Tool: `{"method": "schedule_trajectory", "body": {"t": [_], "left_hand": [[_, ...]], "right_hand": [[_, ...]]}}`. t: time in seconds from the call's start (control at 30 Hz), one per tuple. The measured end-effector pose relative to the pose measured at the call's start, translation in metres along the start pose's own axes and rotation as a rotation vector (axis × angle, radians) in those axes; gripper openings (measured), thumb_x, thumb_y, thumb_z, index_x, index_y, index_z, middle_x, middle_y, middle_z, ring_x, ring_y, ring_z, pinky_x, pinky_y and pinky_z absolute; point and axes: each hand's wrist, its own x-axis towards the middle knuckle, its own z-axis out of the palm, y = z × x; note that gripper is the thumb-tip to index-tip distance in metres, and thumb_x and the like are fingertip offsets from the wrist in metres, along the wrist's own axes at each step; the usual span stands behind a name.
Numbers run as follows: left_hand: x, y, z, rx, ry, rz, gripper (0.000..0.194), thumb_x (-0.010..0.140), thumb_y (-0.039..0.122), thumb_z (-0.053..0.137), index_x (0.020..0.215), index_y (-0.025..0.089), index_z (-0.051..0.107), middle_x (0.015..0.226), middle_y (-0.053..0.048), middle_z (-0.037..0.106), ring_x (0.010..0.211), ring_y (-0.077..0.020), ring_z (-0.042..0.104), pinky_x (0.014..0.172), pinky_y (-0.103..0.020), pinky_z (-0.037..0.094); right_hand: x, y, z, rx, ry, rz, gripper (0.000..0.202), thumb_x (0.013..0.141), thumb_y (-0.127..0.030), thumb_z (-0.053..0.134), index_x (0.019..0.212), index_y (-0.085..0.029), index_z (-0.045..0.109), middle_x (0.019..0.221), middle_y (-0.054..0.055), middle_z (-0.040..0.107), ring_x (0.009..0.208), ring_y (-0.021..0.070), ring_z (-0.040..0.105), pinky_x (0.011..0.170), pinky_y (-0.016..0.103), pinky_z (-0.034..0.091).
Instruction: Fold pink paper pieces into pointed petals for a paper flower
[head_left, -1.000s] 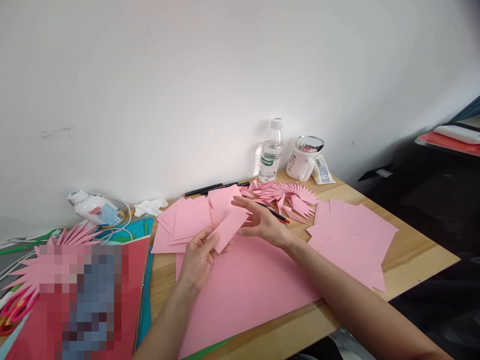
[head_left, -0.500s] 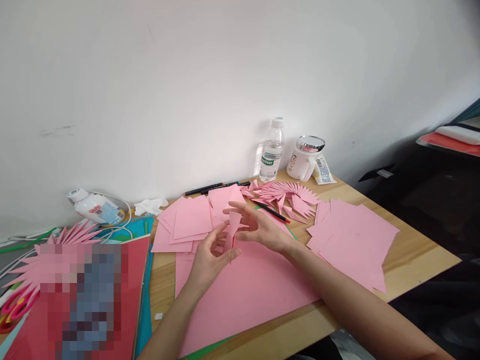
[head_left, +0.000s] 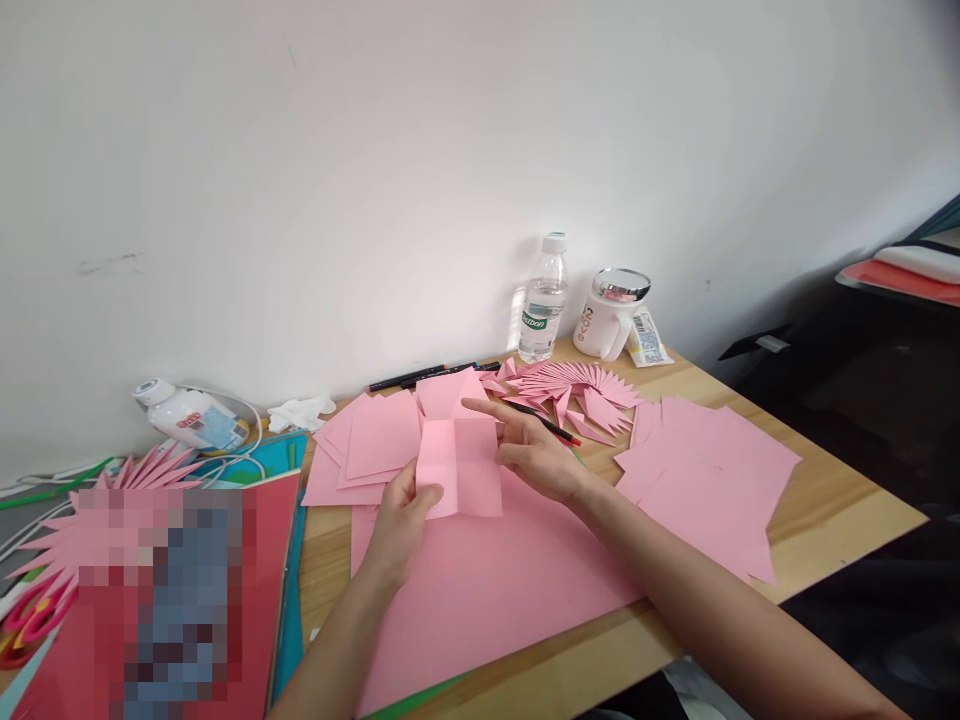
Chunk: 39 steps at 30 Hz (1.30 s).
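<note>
A square sheet of pink paper with a vertical crease is held up in front of me, opened out. My left hand pinches its lower left part, thumb in front and the other fingers mostly behind. At the sheet's right edge is my right hand, with the index finger stretched along the top and the other fingers curled against the edge. Below both hands lies a large pink sheet. Behind the left hand is a loose pile of pink squares.
Folded pink pieces fan out at the back, beside a pen. Cut pink sheets lie right. A water bottle and mug stand by the wall. Leftward are a white bottle, red folder and scissors.
The pink paper was folded narrow between my hands and is now opened out into a square. My left hand has moved slightly left and down to its edge; the right hand's index finger has straightened.
</note>
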Motion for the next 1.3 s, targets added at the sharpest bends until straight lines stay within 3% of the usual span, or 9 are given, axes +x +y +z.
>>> {"method": "schedule_trajectory", "body": {"t": [0.1, 0.23, 0.43, 0.63, 0.8, 0.9, 1.03, 1.17, 1.3], "left_hand": [[0.001, -0.001, -0.002, -0.119, -0.050, -0.082, 0.031, 0.071, 0.027, 0.063, 0.100, 0.015, 0.065, 0.089, -0.007, 0.071, 0.083, -0.0220, 0.064, 0.071, -0.030, 0.048], [0.002, 0.000, -0.002, -0.265, -0.037, -0.184, 0.027, 0.068, 0.027, 0.067, 0.091, 0.013, 0.067, 0.086, -0.010, 0.072, 0.085, -0.0245, 0.065, 0.074, -0.034, 0.050], [0.000, 0.002, 0.001, -0.334, -0.088, -0.208, 0.028, 0.063, 0.015, 0.071, 0.091, 0.012, 0.067, 0.093, -0.011, 0.071, 0.094, -0.0270, 0.063, 0.083, -0.037, 0.049], [0.004, -0.001, -0.002, -0.431, 0.007, -0.167, 0.025, 0.067, 0.016, 0.069, 0.091, 0.009, 0.067, 0.097, -0.012, 0.070, 0.098, -0.0265, 0.062, 0.087, -0.036, 0.049], [0.009, -0.001, -0.004, -0.533, 0.104, -0.091, 0.026, 0.074, 0.012, 0.063, 0.101, 0.011, 0.064, 0.099, -0.010, 0.070, 0.099, -0.0229, 0.062, 0.089, -0.033, 0.049], [0.010, 0.001, -0.003, -0.573, 0.135, -0.062, 0.026, 0.078, 0.010, 0.059, 0.103, 0.012, 0.063, 0.099, -0.009, 0.070, 0.098, -0.0202, 0.063, 0.088, -0.030, 0.049], [0.009, 0.003, -0.001, -0.629, 0.161, -0.037, 0.029, 0.080, 0.007, 0.054, 0.108, 0.014, 0.061, 0.097, -0.008, 0.071, 0.094, -0.0177, 0.064, 0.087, -0.028, 0.050], [0.008, 0.004, 0.001, -0.671, 0.111, -0.054, 0.031, 0.081, 0.007, 0.054, 0.111, 0.013, 0.059, 0.097, -0.009, 0.070, 0.094, -0.0196, 0.064, 0.088, -0.032, 0.049], [0.008, 0.004, 0.002, -0.694, 0.061, -0.049, 0.030, 0.079, 0.007, 0.056, 0.108, 0.013, 0.060, 0.097, -0.010, 0.070, 0.094, -0.0216, 0.064, 0.088, -0.035, 0.049]], "right_hand": [[-0.001, -0.001, 0.001, -0.166, 0.061, -0.015, 0.064, 0.068, -0.008, 0.049, 0.130, -0.024, 0.042, 0.092, 0.003, 0.061, 0.077, 0.0159, 0.056, 0.065, 0.028, 0.046], [-0.001, -0.002, 0.004, -0.308, 0.136, -0.112, 0.055, 0.071, -0.012, 0.053, 0.124, -0.025, 0.047, 0.117, 0.007, 0.054, 0.095, 0.0205, 0.055, 0.073, 0.032, 0.047], [0.003, 0.009, 0.003, -0.390, 0.118, -0.279, 0.016, 0.080, -0.020, 0.054, 0.093, -0.023, 0.063, 0.108, 0.006, 0.059, 0.115, 0.0235, 0.047, 0.091, 0.038, 0.041], [0.005, 0.024, 0.003, -0.805, 0.217, -0.549, 0.018, 0.083, -0.017, 0.051, 0.089, -0.025, 0.066, 0.131, 0.008, 0.044, 0.119, 0.0247, 0.043, 0.093, 0.045, 0.040], [0.002, 0.020, 0.008, -1.034, 0.208, -0.716, 0.025, 0.081, -0.008, 0.047, 0.093, -0.022, 0.063, 0.142, 0.008, 0.031, 0.133, 0.0281, 0.022, 0.102, 0.054, 0.027], [0.000, 0.017, 0.011, -1.089, 0.105, -0.765, 0.027, 0.077, -0.005, 0.048, 0.092, -0.024, 0.062, 0.134, 0.006, 0.043, 0.133, 0.0277, 0.021, 0.103, 0.055, 0.024], [-0.001, 0.019, 0.014, -1.094, -0.029, -0.773, 0.019, 0.077, -0.015, 0.057, 0.092, -0.025, 0.062, 0.105, 0.004, 0.063, 0.123, 0.0254, 0.036, 0.101, 0.051, 0.027], [0.000, 0.024, 0.015, -1.085, 0.034, -0.750, 0.013, 0.077, -0.028, 0.064, 0.089, -0.023, 0.063, 0.094, 0.005, 0.062, 0.110, 0.0233, 0.045, 0.098, 0.049, 0.030], [0.002, 0.027, 0.016, -1.005, 0.077, -0.770, 0.006, 0.079, -0.024, 0.063, 0.084, -0.022, 0.065, 0.090, 0.005, 0.062, 0.106, 0.0221, 0.046, 0.091, 0.043, 0.040]]}}
